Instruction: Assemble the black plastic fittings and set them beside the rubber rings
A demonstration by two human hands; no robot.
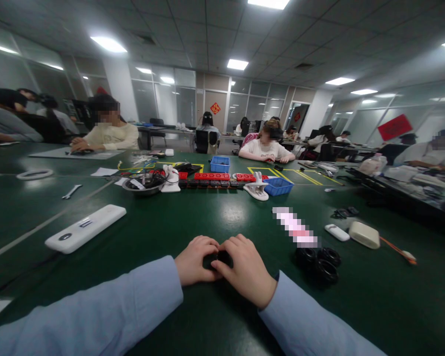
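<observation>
My left hand (198, 260) and my right hand (243, 266) meet over the green tabletop, straight in front of me. Their fingers curl inward and the tips touch or nearly touch. A dark patch shows between the fingers; whether it is a small black object or only shadow I cannot make out. To the right of my right hand lie several black coiled rings (326, 270), which look like bundled cables. Beyond them are a small white oval device (336, 233) and a cream rounded case (364, 234) with an orange strap.
A long white power-bank-like device (87, 228) and a wrench (71, 192) lie to the left. Farther back stand a metal bowl (143, 185) of cables, a red-topped strip (211, 176), white clips (257, 188) and blue baskets (279, 186). People sit at the far side.
</observation>
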